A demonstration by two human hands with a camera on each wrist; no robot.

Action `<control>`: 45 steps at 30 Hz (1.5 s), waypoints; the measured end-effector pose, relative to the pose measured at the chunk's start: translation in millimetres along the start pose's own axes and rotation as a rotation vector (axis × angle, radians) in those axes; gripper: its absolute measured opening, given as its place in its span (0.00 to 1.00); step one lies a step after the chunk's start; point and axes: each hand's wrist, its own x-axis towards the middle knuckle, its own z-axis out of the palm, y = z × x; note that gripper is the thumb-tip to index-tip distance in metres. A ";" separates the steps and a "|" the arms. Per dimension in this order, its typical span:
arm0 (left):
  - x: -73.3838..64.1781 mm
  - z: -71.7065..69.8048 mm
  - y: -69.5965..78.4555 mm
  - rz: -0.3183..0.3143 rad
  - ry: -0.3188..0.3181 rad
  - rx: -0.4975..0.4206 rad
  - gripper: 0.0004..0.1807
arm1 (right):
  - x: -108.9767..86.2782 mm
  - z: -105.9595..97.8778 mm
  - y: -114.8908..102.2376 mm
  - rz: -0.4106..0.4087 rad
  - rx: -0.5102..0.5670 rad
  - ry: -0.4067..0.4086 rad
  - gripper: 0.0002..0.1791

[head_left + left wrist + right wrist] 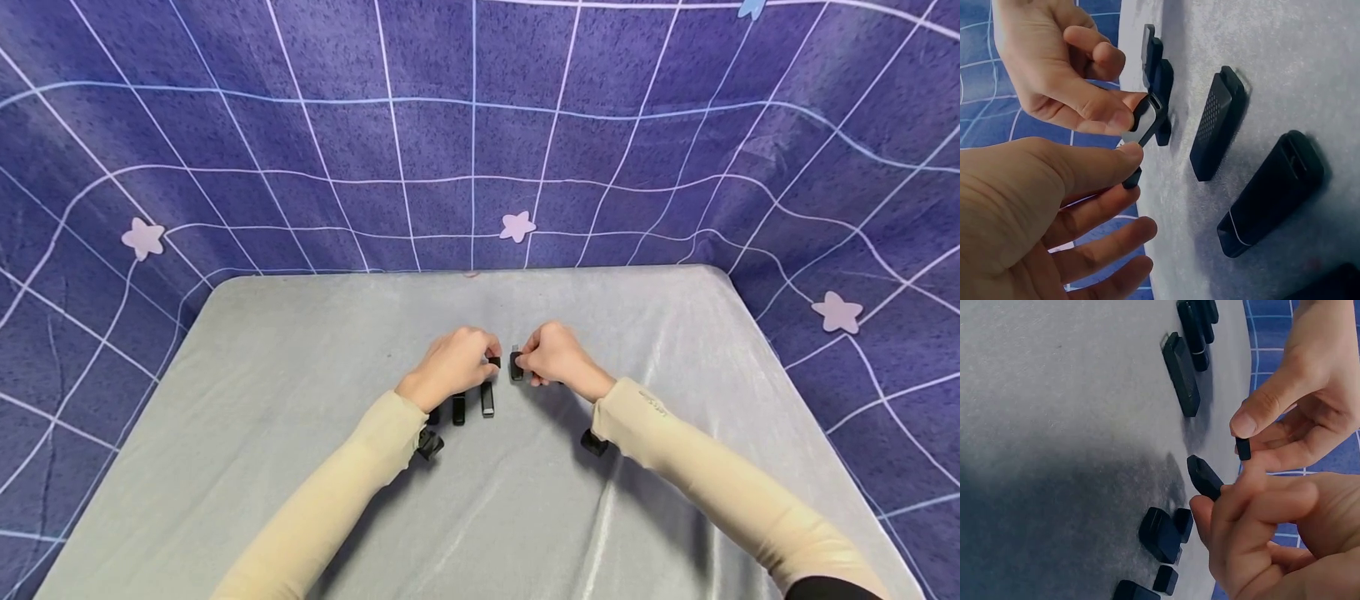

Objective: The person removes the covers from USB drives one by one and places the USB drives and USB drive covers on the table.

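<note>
Two grips: left hand (455, 359), black piece (494, 362); right hand (558, 357), USB stick (516, 368) (plug (515, 348) bare).

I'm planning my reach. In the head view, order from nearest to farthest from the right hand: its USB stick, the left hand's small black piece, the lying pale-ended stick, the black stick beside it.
1. USB stick: in the right hand.
2. Small black piece: in the left hand.
3. Pale-ended stick: lying lower left.
4. Black stick: farther left.
</note>
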 end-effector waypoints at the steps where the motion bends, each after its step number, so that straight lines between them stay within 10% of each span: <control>1: 0.6 0.1 -0.1 -0.003 -0.003 -0.001 0.09 | -0.1 0.0 -0.8 0.004 0.001 -0.004 0.05; 45: 31.0 15.0 2.6 -0.088 -0.059 0.102 0.03 | 5.3 9.2 -1.7 0.099 -0.057 -0.014 0.08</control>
